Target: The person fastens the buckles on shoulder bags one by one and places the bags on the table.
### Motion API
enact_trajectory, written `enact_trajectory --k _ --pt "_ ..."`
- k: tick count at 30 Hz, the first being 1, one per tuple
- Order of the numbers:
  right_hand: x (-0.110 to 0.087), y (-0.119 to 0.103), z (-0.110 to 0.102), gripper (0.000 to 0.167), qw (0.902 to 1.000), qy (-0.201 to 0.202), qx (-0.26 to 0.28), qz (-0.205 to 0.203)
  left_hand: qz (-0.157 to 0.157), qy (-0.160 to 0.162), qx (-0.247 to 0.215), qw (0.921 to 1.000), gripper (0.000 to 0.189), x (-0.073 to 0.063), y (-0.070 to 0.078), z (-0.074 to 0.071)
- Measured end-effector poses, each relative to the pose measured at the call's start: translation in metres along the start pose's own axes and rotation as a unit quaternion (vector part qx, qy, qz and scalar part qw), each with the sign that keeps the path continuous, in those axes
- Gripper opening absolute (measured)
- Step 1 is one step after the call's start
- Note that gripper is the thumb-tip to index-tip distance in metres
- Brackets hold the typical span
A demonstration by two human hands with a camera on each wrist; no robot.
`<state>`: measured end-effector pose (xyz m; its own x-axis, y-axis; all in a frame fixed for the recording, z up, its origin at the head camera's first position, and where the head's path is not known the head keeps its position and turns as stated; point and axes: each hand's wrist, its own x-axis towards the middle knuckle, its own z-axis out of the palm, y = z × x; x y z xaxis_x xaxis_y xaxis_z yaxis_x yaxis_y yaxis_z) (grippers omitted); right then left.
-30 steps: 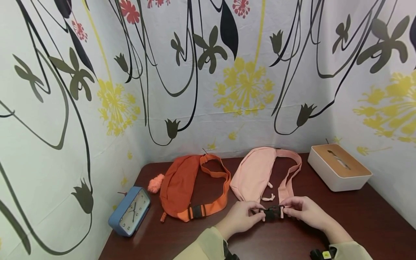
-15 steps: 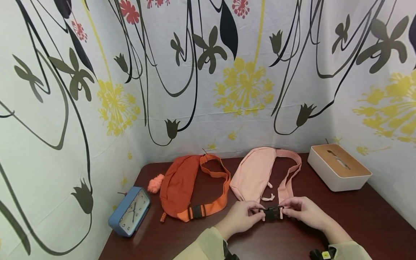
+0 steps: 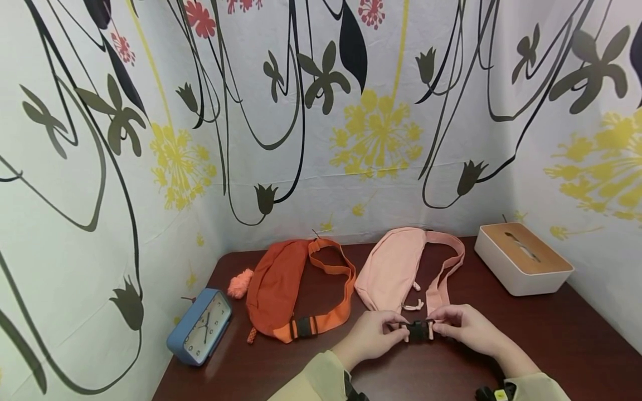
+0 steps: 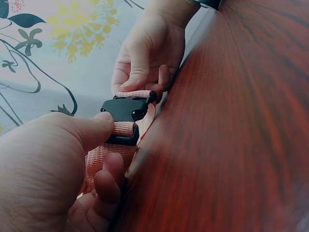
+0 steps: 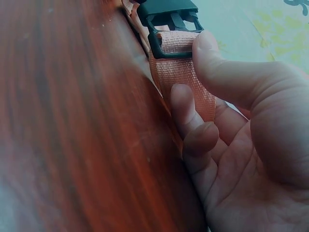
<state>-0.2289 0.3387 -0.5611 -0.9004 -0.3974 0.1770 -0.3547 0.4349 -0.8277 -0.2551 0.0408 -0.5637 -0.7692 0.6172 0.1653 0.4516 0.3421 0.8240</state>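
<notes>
A pale pink waist bag (image 3: 391, 270) lies on the table, its webbing strap (image 3: 453, 253) curving round to the right. Its black side-release buckle (image 3: 418, 331) is held just above the table at the front, between both hands. My left hand (image 3: 373, 333) pinches the buckle's left half where the pink webbing threads through. On the other side, my right hand (image 3: 466, 329) pinches the prong half and its webbing. The halves fit together in the left wrist view; in the right wrist view the prong bases (image 5: 177, 21) show at the joint.
An orange waist bag (image 3: 278, 284) with its buckle (image 3: 304, 327) fastened lies to the left. Beyond it are a coral pompom (image 3: 241, 283) and a blue alarm clock (image 3: 200, 326). A white tissue box (image 3: 521, 259) with a wooden lid stands at the back right.
My right hand has shifted slightly left, pushing the prong half farther into the other half, so the buckle looks shorter. The pink strap moved a little left with it. My left hand stayed put.
</notes>
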Motion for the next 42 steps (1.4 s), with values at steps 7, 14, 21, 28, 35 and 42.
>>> enact_trajectory --k 7,14,21,28,35,42 --pt "0.003 0.001 0.004 0.013 0.9999 -0.007 0.004 -0.012 -0.008 0.001 -0.005 1.0000 0.016 0.000 0.000 0.000" --pt "0.004 -0.001 0.009 0.012 0.9998 -0.003 0.011 -0.019 -0.006 0.002 0.002 1.0000 0.016 -0.001 0.002 -0.001" --pt "0.006 -0.003 0.015 0.010 0.9992 -0.004 0.010 -0.037 -0.004 0.002 0.004 1.0000 0.016 -0.001 0.002 -0.001" --pt "0.007 -0.001 0.015 0.010 0.9994 -0.003 0.002 -0.035 0.003 0.005 0.021 0.9998 0.016 -0.001 0.001 -0.001" --pt "0.007 -0.003 0.013 0.009 0.9996 -0.013 0.004 -0.025 0.001 -0.001 0.024 0.9997 0.018 0.000 0.000 -0.001" --pt "0.006 -0.001 0.012 0.010 0.9997 -0.020 0.008 -0.013 0.009 -0.007 0.031 0.9995 0.018 0.000 0.000 -0.001"
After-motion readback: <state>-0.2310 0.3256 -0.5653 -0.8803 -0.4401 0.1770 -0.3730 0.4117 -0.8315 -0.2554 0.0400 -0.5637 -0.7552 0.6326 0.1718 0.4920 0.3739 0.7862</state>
